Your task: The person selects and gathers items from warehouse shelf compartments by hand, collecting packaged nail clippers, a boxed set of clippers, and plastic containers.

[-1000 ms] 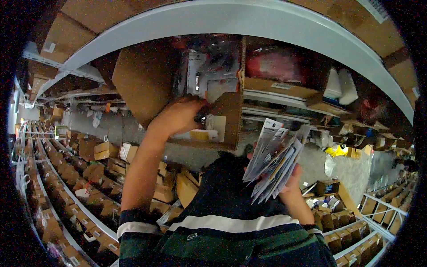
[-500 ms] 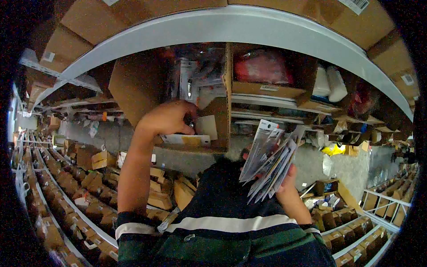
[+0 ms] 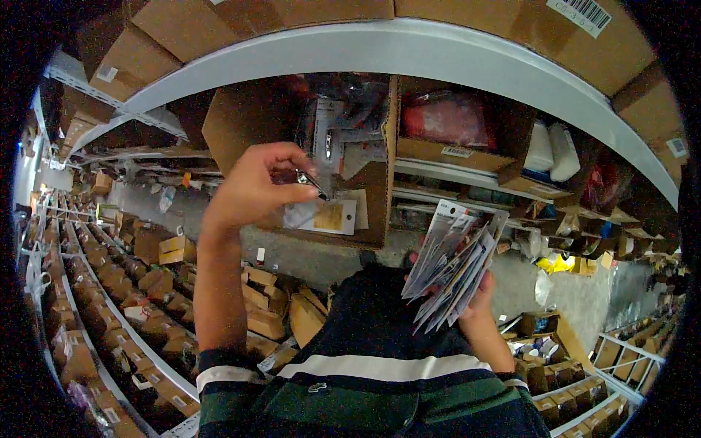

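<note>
My left hand (image 3: 266, 182) is above the near side of an open cardboard box (image 3: 374, 223), thumb and fingers pinching a small dark, shiny metal item (image 3: 310, 182) whose exact kind I cannot make out. Below the fingers, a white card (image 3: 332, 217) with a hole and a yellowish patch lies at the box's near side. Deeper in the box are clear plastic packets (image 3: 328, 142) with silvery contents. My right hand (image 3: 478, 299) grips a fanned stack of carded packages (image 3: 453, 263) in front of my body; the stack hides part of its fingers.
A grey shelf beam (image 3: 394, 47) curves above the box. To the right stand a box of red plastic-wrapped goods (image 3: 449, 120) and white rolls (image 3: 562, 152). Rows of cardboard boxes (image 3: 157, 281) line shelves at lower left. Opened cartons (image 3: 266, 314) are piled behind me.
My left hand has risen out of the box's near part, bringing the small metal item into clearer view. The right hand keeps its stack nearly in place. The view has shifted slightly.
</note>
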Demonstrator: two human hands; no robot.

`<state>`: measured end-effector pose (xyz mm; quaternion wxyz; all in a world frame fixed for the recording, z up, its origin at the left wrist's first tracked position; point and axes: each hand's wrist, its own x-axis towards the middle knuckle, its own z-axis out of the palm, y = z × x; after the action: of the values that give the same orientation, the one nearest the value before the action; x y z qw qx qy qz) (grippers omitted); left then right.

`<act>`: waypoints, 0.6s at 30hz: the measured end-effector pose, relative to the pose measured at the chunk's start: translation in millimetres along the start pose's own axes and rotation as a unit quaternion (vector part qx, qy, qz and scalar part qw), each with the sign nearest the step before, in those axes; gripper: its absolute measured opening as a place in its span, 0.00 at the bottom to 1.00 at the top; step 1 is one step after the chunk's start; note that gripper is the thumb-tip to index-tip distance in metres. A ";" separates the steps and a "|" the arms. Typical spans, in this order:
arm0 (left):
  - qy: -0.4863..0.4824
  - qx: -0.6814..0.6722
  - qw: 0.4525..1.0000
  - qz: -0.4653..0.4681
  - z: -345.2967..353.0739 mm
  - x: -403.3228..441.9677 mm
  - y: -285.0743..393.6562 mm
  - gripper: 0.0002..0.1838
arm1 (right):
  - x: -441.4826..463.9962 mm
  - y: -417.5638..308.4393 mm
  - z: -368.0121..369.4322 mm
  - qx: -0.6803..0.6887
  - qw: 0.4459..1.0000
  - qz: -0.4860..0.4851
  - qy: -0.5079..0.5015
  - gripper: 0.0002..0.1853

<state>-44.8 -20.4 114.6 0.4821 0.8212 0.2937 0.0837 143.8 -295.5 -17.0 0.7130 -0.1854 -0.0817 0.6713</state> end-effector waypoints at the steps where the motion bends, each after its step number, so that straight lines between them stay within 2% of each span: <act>1: 0.002 0.001 1.000 -0.001 -0.6 -3.9 -0.4 0.13 | -0.8 -0.8 -0.5 0.002 1.000 0.003 -0.003 0.49; 3: 0.030 -0.099 0.994 -0.017 -0.5 -9.3 -1.9 0.13 | -4.6 -4.4 -0.4 0.101 0.995 0.015 0.018 0.53; 4: 0.029 -0.098 0.995 -0.018 0.2 -12.0 -1.8 0.13 | -5.8 -6.8 -2.8 0.102 0.995 0.014 0.018 0.53; 6: 0.056 -0.119 0.988 -0.077 3.9 -17.8 -1.6 0.14 | -10.4 -11.7 -9.1 0.105 0.994 0.010 0.027 0.49; 7: 0.048 -0.121 0.989 -0.074 7.2 -21.6 -0.5 0.14 | -13.2 -13.0 -16.9 0.104 0.994 0.004 0.031 0.49; 10: 0.106 -0.119 0.987 0.005 12.3 -53.7 14.0 0.15 | -22.1 -7.3 -24.8 0.112 0.992 0.024 0.056 0.45; 11: 0.116 -0.110 0.987 0.022 18.2 -62.8 23.4 0.16 | -19.9 -8.9 -23.4 0.116 0.992 0.025 0.035 0.43; 14: 0.058 -0.186 0.980 0.041 46.7 -74.4 58.1 0.14 | -24.2 -11.3 -32.8 0.116 0.993 0.017 0.009 0.42; 17: -0.003 -0.223 0.974 0.034 96.6 -81.0 67.2 0.12 | -25.7 -22.3 -15.4 0.103 0.994 0.016 -0.031 0.47; 18: -0.023 -0.176 0.984 0.015 109.0 -77.6 67.9 0.12 | -30.2 -24.6 -16.8 0.106 0.994 0.022 -0.029 0.47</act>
<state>-34.8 -169.7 126.2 0.6244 0.7296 0.2509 0.1220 170.2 -328.7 -19.2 0.7108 -0.0913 -0.0270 0.6969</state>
